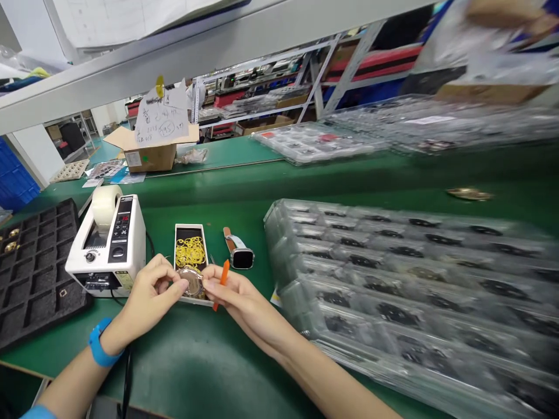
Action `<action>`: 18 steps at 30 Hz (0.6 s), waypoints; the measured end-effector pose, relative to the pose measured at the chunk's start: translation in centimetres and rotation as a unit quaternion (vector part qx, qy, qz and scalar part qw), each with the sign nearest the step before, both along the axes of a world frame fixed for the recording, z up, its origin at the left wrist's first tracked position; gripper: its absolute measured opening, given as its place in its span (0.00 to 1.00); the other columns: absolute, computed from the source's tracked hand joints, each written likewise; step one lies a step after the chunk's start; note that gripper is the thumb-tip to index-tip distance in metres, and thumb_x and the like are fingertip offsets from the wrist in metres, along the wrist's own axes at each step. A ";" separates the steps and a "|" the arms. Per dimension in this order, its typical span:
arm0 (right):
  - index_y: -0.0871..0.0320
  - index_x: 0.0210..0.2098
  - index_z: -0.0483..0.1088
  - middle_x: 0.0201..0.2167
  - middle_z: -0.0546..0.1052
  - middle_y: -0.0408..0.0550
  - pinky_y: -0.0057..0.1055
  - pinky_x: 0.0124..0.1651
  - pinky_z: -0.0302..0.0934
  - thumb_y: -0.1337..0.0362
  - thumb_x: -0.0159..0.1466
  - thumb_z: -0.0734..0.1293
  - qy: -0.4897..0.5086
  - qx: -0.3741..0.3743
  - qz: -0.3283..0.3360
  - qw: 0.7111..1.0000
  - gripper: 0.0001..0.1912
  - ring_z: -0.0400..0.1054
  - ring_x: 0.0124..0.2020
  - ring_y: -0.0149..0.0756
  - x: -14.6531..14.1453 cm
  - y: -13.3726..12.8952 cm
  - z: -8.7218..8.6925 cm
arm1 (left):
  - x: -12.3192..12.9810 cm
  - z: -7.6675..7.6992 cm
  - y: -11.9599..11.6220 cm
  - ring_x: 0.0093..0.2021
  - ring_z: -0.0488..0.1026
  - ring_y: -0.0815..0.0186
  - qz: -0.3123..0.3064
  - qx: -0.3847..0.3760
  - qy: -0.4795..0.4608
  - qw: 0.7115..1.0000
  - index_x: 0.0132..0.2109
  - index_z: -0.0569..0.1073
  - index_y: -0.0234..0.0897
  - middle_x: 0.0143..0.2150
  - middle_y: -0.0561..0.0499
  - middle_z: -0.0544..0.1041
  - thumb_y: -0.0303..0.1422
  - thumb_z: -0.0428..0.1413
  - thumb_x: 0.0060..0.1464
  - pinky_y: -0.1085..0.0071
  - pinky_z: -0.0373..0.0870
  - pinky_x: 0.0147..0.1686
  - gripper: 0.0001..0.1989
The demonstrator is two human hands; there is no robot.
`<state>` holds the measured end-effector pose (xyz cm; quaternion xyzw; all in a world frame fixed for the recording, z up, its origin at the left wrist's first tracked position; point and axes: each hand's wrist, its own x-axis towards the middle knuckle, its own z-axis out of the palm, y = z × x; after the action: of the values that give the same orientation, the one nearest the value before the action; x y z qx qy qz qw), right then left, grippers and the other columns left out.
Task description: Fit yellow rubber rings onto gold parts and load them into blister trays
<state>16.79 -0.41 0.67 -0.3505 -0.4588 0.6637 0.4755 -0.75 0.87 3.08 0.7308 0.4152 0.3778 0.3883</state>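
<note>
Between my two hands is a round metal watch case (191, 283), held up over the near end of a small white box (176, 251). The fingertips of my left hand (154, 291) grip its left edge. My right hand (231, 289) pinches its right edge and also has a slim orange stick (224, 273) tucked between the fingers. Yellow rings (190, 251) lie heaped in the box, partly hidden by the watch case. A square-faced watch (241, 258) with a light strap rests just right of the box.
At left stand a white tape dispenser (131, 216) and a black foam tray (32, 270). Stacked clear plastic trays (301, 317) with dark parts fill the right. Behind are a cardboard box (151, 157) and a loose gold-coloured piece (469, 194). A grey beam (174, 49) crosses above.
</note>
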 end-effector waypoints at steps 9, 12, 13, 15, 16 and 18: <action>0.57 0.26 0.63 0.20 0.57 0.37 0.28 0.31 0.44 0.47 0.54 0.69 -0.019 0.011 -0.006 1.000 0.20 0.48 0.25 0.29 -0.1 0.0 -0.3 | 0.1 -0.4 0.0 0.30 0.59 0.69 0.025 0.011 0.022 0.999 0.26 0.67 0.36 0.29 0.54 0.60 0.33 0.53 0.55 0.71 0.54 0.28 0.11; 0.57 0.26 0.63 0.20 0.57 0.37 0.28 0.31 0.44 0.47 0.53 0.69 -0.022 0.012 -0.009 1.000 0.20 0.48 0.25 0.29 -0.3 -0.1 -0.3 | 0.2 -0.6 0.0 0.29 0.59 0.69 0.037 0.023 0.032 0.999 0.26 0.66 0.36 0.29 0.54 0.60 0.34 0.53 0.55 0.72 0.55 0.27 0.11; 0.57 0.26 0.63 0.21 0.57 0.37 0.28 0.31 0.44 0.47 0.53 0.69 -0.022 0.012 -0.010 1.000 0.20 0.48 0.25 0.29 -0.3 -0.1 -0.3 | 0.2 -0.6 -0.1 0.29 0.59 0.69 0.040 0.029 0.037 0.998 0.25 0.66 0.36 0.29 0.54 0.60 0.33 0.53 0.55 0.72 0.55 0.27 0.11; 0.57 0.25 0.62 0.21 0.57 0.37 0.28 0.31 0.44 0.47 0.53 0.69 -0.022 0.014 -0.013 1.000 0.20 0.48 0.25 0.29 -0.4 -0.1 -0.4 | 0.4 -0.6 -0.2 0.27 0.58 0.70 0.048 0.050 0.055 0.996 0.25 0.65 0.36 0.28 0.54 0.60 0.33 0.52 0.55 0.73 0.55 0.26 0.11; 0.57 0.25 0.62 0.21 0.58 0.38 0.28 0.30 0.44 0.46 0.53 0.69 -0.023 0.015 -0.017 0.999 0.21 0.48 0.25 0.29 -0.4 -0.1 -0.4 | 0.5 -0.6 -0.3 0.26 0.58 0.71 0.055 0.071 0.072 0.993 0.25 0.65 0.36 0.28 0.55 0.60 0.32 0.52 0.55 0.73 0.55 0.25 0.11; 0.56 0.25 0.62 0.21 0.57 0.37 0.28 0.29 0.44 0.46 0.52 0.69 -0.027 0.015 -0.029 0.999 0.21 0.48 0.25 0.29 -0.5 -0.1 -0.4 | 0.5 -0.6 -0.4 0.24 0.58 0.71 0.081 0.133 0.123 0.980 0.26 0.64 0.36 0.28 0.55 0.61 0.31 0.51 0.56 0.73 0.56 0.25 0.11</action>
<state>16.33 -0.53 0.27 -0.3743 -0.4713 0.6331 0.4868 -0.23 0.44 2.46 0.7804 0.4639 0.3674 0.2018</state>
